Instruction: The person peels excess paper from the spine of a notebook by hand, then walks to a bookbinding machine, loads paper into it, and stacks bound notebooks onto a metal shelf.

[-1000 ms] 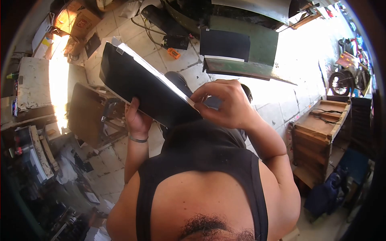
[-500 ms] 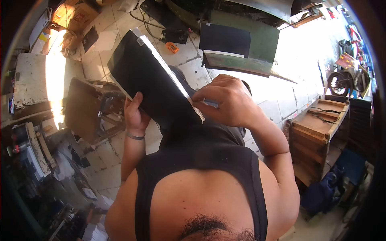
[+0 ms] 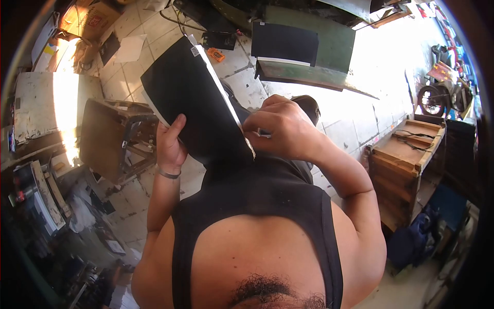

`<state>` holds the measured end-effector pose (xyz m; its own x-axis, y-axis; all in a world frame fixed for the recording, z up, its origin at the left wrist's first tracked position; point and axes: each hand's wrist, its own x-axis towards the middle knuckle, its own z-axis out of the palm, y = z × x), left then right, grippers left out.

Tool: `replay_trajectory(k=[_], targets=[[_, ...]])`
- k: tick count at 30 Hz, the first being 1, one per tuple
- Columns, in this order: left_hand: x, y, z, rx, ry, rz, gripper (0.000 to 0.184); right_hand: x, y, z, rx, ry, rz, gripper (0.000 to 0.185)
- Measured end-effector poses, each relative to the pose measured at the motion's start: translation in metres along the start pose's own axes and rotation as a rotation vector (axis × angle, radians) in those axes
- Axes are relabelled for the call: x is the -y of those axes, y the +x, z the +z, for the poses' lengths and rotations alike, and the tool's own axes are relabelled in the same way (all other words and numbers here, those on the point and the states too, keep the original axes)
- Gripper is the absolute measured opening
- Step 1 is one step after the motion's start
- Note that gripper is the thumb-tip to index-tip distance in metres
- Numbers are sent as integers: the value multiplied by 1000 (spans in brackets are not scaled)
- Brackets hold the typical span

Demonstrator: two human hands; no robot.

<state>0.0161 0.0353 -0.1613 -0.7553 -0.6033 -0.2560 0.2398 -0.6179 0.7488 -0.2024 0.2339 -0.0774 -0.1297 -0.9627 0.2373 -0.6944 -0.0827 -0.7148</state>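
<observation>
A black flat panel (image 3: 193, 98) with a white edge and a small label at its top corner is held tilted over my lap. My left hand (image 3: 172, 144) grips its lower left side, with the thumb on the black face and the fingers hidden behind. At the panel's right edge, my right hand (image 3: 275, 126) has its fingers pinched on the white edge strip (image 3: 221, 90), near a ragged lower end. Another black sheet (image 3: 285, 44) lies on a green metal piece (image 3: 337, 49) ahead of me.
An orange tool (image 3: 216, 54) lies on the tiled floor beside a black box (image 3: 220, 40). To the left stand a brown wooden stool (image 3: 103, 140) and a worn light table (image 3: 38, 105). A wooden drawer unit (image 3: 393, 172) is at the right, with a motorcycle wheel (image 3: 431, 100) behind.
The black panel has turned more upright, its top end swinging right. My right hand has moved slightly down and left along with its edge. My left hand keeps its hold.
</observation>
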Motion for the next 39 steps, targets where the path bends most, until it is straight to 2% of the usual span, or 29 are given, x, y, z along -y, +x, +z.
replay_trajectory(k=[6,11,20,32,35,38,39], targets=[[-1,1,-1,18,-31,-12,45,-2,-4,5,-83,31,56,11],[-2,5,0,46,5,-6,47,-4,-5,1,-39,56,63,12],[-1,25,-4,118,-30,-193,36,-9,-5,4,-34,81,63,19],[13,42,-8,207,-87,-255,42,-21,-5,6,-144,83,69,18],[28,42,-14,148,-231,-216,45,-19,-4,-1,-103,432,279,26],[35,41,-8,326,-506,-182,47,-14,-8,11,-202,426,149,37],[37,43,-9,408,-476,-139,51,-11,-9,14,-224,408,129,39]])
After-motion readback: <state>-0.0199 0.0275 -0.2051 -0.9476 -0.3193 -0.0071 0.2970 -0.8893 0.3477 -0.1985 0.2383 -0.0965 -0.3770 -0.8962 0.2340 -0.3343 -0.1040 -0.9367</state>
